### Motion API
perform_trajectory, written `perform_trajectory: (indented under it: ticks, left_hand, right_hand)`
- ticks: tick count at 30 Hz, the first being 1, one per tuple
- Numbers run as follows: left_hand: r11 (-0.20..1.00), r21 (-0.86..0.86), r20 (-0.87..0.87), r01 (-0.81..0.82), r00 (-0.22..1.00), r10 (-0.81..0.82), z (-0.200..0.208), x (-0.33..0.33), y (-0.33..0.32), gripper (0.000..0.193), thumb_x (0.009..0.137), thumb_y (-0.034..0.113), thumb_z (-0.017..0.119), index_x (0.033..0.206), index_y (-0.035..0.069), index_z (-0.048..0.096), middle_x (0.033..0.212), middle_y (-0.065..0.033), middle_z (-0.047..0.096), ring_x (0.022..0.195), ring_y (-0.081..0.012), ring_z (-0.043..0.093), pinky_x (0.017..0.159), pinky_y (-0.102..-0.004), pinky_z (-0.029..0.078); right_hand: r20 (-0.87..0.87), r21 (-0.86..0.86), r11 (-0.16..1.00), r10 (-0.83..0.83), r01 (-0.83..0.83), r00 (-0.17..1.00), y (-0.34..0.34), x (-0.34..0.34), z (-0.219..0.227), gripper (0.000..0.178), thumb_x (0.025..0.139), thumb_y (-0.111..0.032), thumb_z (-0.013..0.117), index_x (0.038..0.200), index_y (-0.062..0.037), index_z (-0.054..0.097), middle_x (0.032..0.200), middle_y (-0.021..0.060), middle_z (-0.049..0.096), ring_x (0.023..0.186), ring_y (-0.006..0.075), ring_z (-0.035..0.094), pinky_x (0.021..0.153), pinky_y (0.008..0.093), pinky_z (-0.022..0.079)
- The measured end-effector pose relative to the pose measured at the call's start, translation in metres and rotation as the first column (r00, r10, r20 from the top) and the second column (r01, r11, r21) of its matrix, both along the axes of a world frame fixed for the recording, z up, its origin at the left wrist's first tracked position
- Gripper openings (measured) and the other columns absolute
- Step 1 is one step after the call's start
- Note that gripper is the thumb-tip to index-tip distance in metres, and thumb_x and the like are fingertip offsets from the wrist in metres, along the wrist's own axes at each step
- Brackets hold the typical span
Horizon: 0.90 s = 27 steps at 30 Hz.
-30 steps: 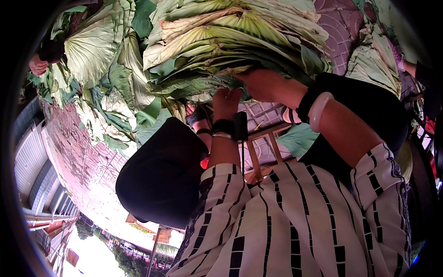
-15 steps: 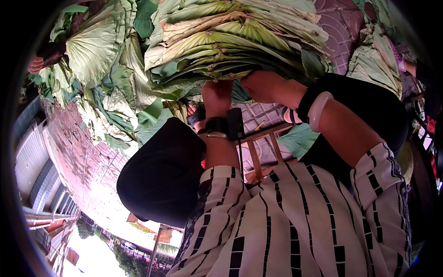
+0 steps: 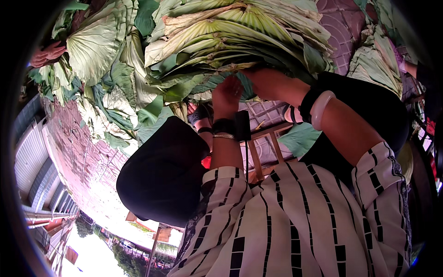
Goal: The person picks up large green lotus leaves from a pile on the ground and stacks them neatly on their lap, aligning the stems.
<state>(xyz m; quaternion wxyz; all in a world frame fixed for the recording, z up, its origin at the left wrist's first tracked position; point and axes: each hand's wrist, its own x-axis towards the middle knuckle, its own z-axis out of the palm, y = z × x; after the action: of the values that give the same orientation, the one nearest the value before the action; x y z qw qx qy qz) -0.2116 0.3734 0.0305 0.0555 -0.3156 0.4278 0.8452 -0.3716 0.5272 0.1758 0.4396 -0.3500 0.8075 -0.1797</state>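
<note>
A thick stack of folded lotus leaves [image 3: 226, 37], pale green with browned edges, lies in front of me. My left hand [image 3: 227, 94] is at its near edge with the fingers curled in; what they hold, if anything, is hidden. Close beside it, my right hand [image 3: 263, 83] reaches against the underside of the stack, and shadow and leaves hide its fingers. A darker green leaf [image 3: 207, 85] hangs at the stack's lower edge, just left of my left hand.
More lotus leaves [image 3: 94, 46] are heaped at the left, where another person's hand [image 3: 47, 54] shows. A further leaf pile [image 3: 376, 64] lies at the right. Below my hands are a wooden frame [image 3: 265, 147] and a loose green leaf [image 3: 300, 139] on paving.
My left hand has shifted slightly right and come out from under the stack's edge, its fingers now curled. The right hand has barely moved. At the left, the other person's hand has come further into view.
</note>
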Motion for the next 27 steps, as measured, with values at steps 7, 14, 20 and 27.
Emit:
perform_trajectory:
  ticks: [7,14,20,27]
  left_hand:
    - [0.881,0.302,0.609,-0.363,0.785,0.114,0.005,0.011,0.037,0.033,0.08,0.005,0.072,0.108,-0.003,0.057,0.103,-0.012,0.061,0.093,-0.0223,0.065,0.077,-0.036,0.06]
    - [0.992,0.048,0.452,0.113,0.883,-0.123,0.025,0.002,0.041,0.037,0.076,-0.005,0.073,0.11,-0.001,0.057,0.103,-0.0104,0.061,0.093,-0.0188,0.064,0.071,-0.0291,0.059]
    - [0.813,0.472,0.359,-0.341,0.917,0.176,0.007,-0.007,0.017,0.026,0.084,0.008,0.071,0.107,0.001,0.06,0.1,-0.009,0.068,0.086,-0.0216,0.066,0.071,-0.0286,0.056]
    - [0.911,-0.311,0.21,0.272,0.954,-0.213,0.048,-0.061,0.014,0.025,0.092,0.024,0.067,0.107,0.005,0.061,0.097,-0.0097,0.068,0.088,-0.021,0.065,0.079,-0.0354,0.055]
  right_hand:
    - [0.008,0.007,1.0,-0.028,0.028,1.0,0.021,-0.001,-0.016,0.07,0.086,-0.012,0.053,0.151,-0.0134,0.029,0.113,0.0287,0.063,0.101,0.0448,0.062,0.089,0.0529,0.05]
    - [0.012,0.033,0.999,-0.011,0.011,1.0,0.021,-0.003,-0.012,0.068,0.087,-0.014,0.054,0.15,-0.0126,0.03,0.118,0.0273,0.062,0.106,0.0435,0.062,0.092,0.0514,0.05]
    - [-0.025,-0.034,0.999,-0.023,0.022,0.999,0.012,-0.001,-0.012,0.063,0.087,-0.014,0.054,0.147,-0.0124,0.036,0.119,0.0258,0.062,0.106,0.0428,0.061,0.093,0.051,0.05]
    - [-0.143,0.017,1.0,0.019,-0.017,0.99,0.029,0.003,-0.02,0.05,0.083,-0.011,0.058,0.133,-0.0112,0.051,0.113,0.0209,0.066,0.099,0.0404,0.065,0.084,0.0516,0.053]
